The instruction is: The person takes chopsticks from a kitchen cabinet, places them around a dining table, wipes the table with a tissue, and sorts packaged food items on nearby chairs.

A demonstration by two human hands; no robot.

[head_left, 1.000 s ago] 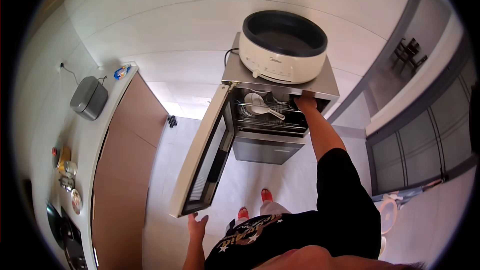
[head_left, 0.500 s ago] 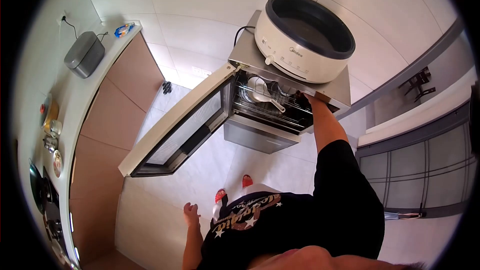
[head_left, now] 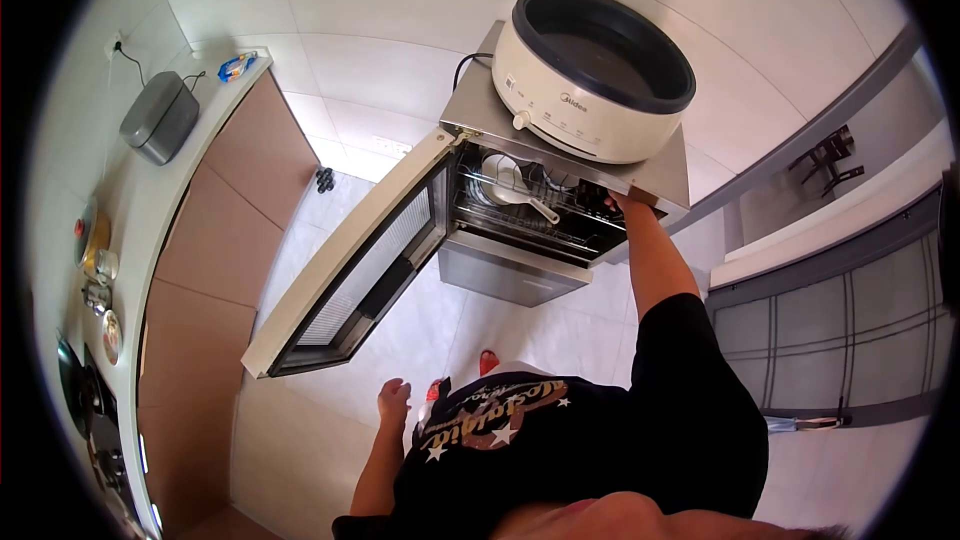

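My right hand (head_left: 622,204) reaches into the right side of an open steel dish cabinet (head_left: 530,273), at its wire rack. Its fingers look curled at the edge of a dark thing (head_left: 594,197), whose kind I cannot make out in the shadow. To the left on the rack lies a white ladle-like piece with a handle (head_left: 512,194), among stacked dishes partly hidden behind it. My left hand (head_left: 394,400) hangs beside my body below the swung-out cabinet door (head_left: 345,285), fingers loosely bent and apart, holding nothing.
A round cream electric pot (head_left: 590,105) with a dark inside stands on the cabinet. The counter (head_left: 185,180) at left carries a grey box-shaped appliance (head_left: 162,118), a blue packet (head_left: 237,67) and cookware. A grey-framed door (head_left: 830,330) stands at right.
My right hand has drawn back slightly toward the rack's front, showing more of the dark thing. My left hand has risen a little. The whole view has shifted slightly.
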